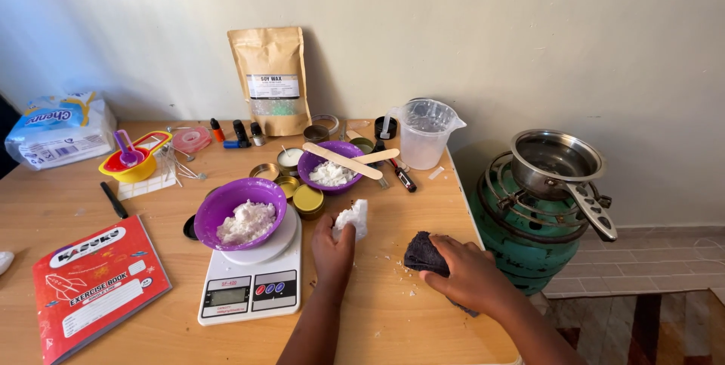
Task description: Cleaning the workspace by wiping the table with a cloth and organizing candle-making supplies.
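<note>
The left hand [333, 248] is closed around a white lump [353, 218] that sticks out of the top of the fist. The lump's long axis runs roughly from 7 to 1 o'clock, with its free end pointing toward 1 o'clock and the far bowl [332, 166]. It sits just beside the scale [253, 274], at the scale's 2 o'clock corner.

The right hand [468, 274] is cupped, fingers curled over a dark cloth [424, 253] and pressing it to the table [393, 312] near the right edge. The cloth's long axis lies about 10 to 4 o'clock, and its bare end points toward 10 o'clock. White crumbs [393, 268] lie between the hands.

On the scale stands a purple bowl [240, 212] of white wax. A pot [555, 162] sits on the gas cylinder [521, 240] at 3 o'clock, off the table.
</note>
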